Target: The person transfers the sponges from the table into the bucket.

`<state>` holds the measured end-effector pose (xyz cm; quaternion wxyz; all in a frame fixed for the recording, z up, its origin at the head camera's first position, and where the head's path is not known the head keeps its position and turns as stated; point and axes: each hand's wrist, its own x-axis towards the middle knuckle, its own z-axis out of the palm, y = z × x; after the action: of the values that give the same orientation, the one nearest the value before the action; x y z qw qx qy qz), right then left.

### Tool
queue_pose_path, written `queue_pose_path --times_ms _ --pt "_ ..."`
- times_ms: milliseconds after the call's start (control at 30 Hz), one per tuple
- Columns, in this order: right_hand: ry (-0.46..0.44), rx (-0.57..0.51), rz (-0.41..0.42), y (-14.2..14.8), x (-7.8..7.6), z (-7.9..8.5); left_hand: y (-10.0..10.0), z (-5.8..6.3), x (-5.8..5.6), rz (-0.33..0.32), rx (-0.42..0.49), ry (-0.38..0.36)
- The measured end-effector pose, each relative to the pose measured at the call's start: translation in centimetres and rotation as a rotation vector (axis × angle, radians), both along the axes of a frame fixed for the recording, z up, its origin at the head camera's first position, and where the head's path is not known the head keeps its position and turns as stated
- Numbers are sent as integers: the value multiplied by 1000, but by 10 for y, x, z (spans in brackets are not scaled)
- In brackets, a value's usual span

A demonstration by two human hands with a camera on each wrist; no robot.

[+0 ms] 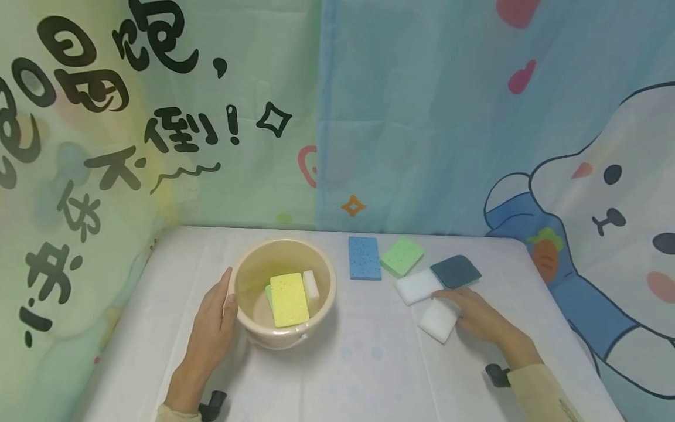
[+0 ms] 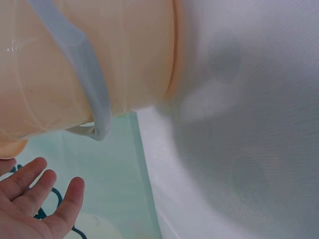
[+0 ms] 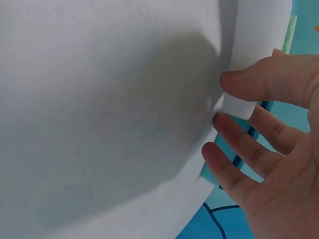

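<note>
White, the nearer sponge (image 1: 436,323) hides its right edge beneath the right hand (image 1: 479,313), lying at that hand's nine o'clock; whether it is pinched I cannot tell. Straight-fingered, the left hand (image 1: 212,319) sits at nine o'clock of the cream bucket (image 1: 276,339).

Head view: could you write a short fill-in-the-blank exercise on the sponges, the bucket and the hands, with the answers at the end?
Inside the bucket, the largest-looking sponge is ____.
On the table, the nearest sponge to the bucket is ____.
The nearer hand to the bucket is the ____ one.
The right hand touches a ____ sponge.

Missing words: yellow; blue; left; white.
</note>
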<state>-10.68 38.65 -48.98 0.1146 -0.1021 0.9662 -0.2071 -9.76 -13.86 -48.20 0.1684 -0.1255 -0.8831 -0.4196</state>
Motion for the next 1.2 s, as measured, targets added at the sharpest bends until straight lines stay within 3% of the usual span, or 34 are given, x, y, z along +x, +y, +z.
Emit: queue_pose_path --times_ms 400,833,1200 --pt "-41 39 -4 1 -3 7 0 -2 0 -2 8 12" --pt "-3 18 6 -1 3 14 0 -1 0 -1 4 2" --pt "113 -123 51 -13 9 31 0 0 0 -5 3 -7"
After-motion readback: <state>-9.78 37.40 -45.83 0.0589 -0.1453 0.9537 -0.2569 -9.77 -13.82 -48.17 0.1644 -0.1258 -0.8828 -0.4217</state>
